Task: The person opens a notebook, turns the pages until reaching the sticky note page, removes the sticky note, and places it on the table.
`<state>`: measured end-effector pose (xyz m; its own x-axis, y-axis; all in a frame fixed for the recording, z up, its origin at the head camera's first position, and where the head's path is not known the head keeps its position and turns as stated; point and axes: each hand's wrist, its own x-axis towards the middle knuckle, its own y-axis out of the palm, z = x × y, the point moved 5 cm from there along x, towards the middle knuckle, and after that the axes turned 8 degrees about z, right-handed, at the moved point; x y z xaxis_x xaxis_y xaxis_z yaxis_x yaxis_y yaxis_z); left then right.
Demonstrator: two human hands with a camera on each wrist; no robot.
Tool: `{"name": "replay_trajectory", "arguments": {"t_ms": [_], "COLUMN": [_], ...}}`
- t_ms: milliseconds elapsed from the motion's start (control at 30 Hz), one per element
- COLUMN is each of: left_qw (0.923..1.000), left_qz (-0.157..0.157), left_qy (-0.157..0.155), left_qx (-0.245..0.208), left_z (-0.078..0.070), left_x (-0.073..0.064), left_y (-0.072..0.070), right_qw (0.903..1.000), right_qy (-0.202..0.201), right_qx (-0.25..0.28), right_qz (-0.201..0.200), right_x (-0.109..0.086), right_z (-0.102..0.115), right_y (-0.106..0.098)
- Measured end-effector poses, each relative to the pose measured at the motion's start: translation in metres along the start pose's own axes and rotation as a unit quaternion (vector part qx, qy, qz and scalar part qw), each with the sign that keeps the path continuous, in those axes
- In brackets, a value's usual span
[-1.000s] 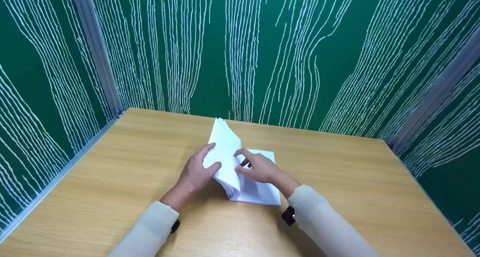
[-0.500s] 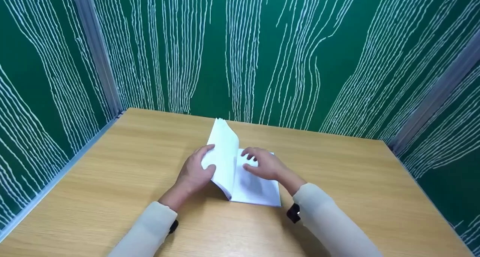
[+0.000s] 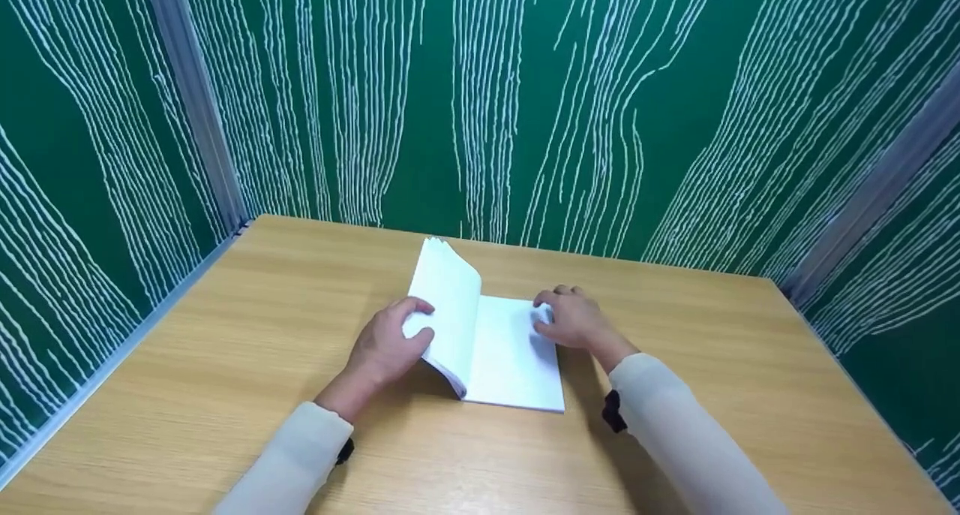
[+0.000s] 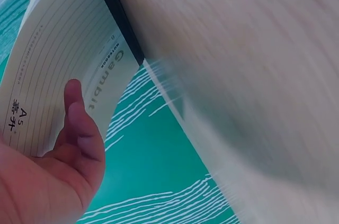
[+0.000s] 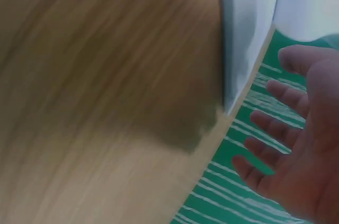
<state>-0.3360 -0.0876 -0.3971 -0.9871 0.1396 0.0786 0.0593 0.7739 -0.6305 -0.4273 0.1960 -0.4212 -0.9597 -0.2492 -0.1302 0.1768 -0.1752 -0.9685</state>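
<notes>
A notebook (image 3: 514,357) lies open on the wooden table, its right-hand page blank and white. My left hand (image 3: 386,344) holds the raised left part, a thick sheaf of pages (image 3: 446,305) with the cover, thumb on the page side and fingers behind. In the left wrist view, that cover (image 4: 47,60) has printed lines, the words "Gambit" and "A5", and a dark spine (image 4: 119,17). Over the notebook's upper right edge hovers my right hand (image 3: 576,320), fingers spread and loosely bent. The right wrist view shows nothing between the fingers of that hand (image 5: 307,144).
The wooden table (image 3: 285,275) surrounds the notebook on all sides. Behind it rises a green wall (image 3: 420,140) with wavy white lines, and grey posts (image 3: 199,102) stand at the corners. A small black device (image 3: 613,411) sits under the right wrist.
My right hand has moved rightward from beside the raised pages, across the flat page to its right edge. The left hand still holds the sheaf up, nearly unmoved.
</notes>
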Motion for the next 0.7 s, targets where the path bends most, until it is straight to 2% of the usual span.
{"name": "replay_trajectory", "arguments": {"t_ms": [200, 367, 700], "left_qw": [0.9996, 0.9996, 0.9996], "left_qz": [0.012, 0.02, 0.014], "left_qy": [-0.01, -0.005, -0.008], "left_qx": [0.022, 0.02, 0.021], "left_z": [0.0, 0.001, 0.004], "left_x": [0.001, 0.001, -0.001], "left_y": [-0.002, -0.003, -0.003], "right_qw": [0.9981, 0.9959, 0.9952], "right_qy": [0.04, 0.041, 0.051], "right_qx": [-0.023, -0.038, -0.032], "right_qz": [0.042, 0.071, 0.077], "right_x": [0.002, 0.003, 0.004], "right_z": [-0.014, -0.018, -0.021], "right_y": [0.006, 0.01, 0.017]}}
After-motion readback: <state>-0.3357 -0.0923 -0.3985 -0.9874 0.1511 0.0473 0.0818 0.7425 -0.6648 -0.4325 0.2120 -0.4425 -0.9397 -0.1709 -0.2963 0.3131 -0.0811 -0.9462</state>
